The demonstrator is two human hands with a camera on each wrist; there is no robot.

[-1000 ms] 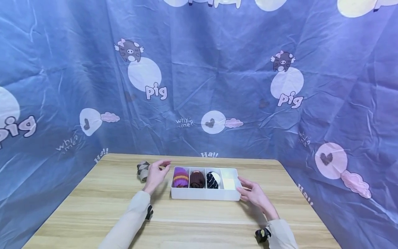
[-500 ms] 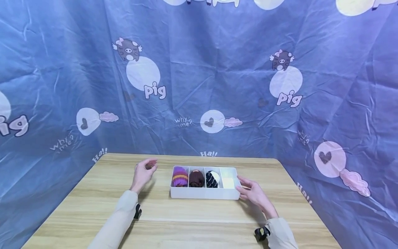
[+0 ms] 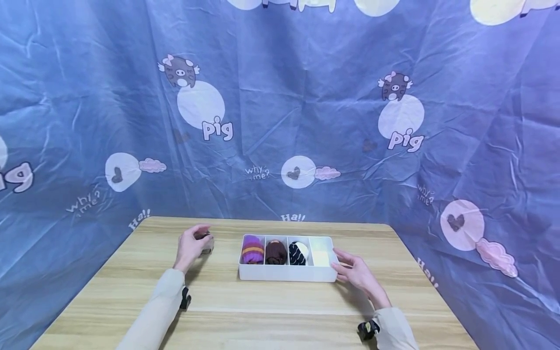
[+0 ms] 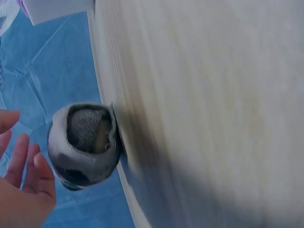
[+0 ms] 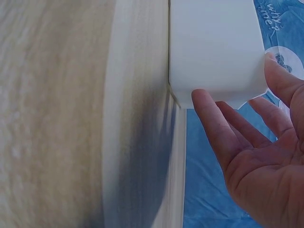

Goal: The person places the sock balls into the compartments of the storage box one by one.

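Observation:
A rolled grey patterned sock (image 4: 88, 164) sits on the table at the left, its folded opening facing the left wrist camera. Beside it is my left hand (image 3: 188, 249), fingers parted and reaching over the sock (image 3: 207, 249) in the head view, which partly hides it. A gap shows between fingertips and sock in the left wrist view. My right hand (image 3: 359, 275) touches the right end of a white divided box (image 3: 286, 273) with extended fingers, the thumb by the rim. The box holds a purple striped roll (image 3: 253, 251), a brown one (image 3: 276, 253) and a black-and-white one (image 3: 298, 253).
The box's rightmost compartment (image 3: 321, 245) shows a pale bare floor. Around it spreads the wood-grain table (image 3: 280, 311). A blue printed cloth (image 3: 271, 112) hangs behind the table and along both sides.
My left hand has moved left, away from the box and over to the grey sock, which it now partly covers. My right hand keeps its place at the box's end.

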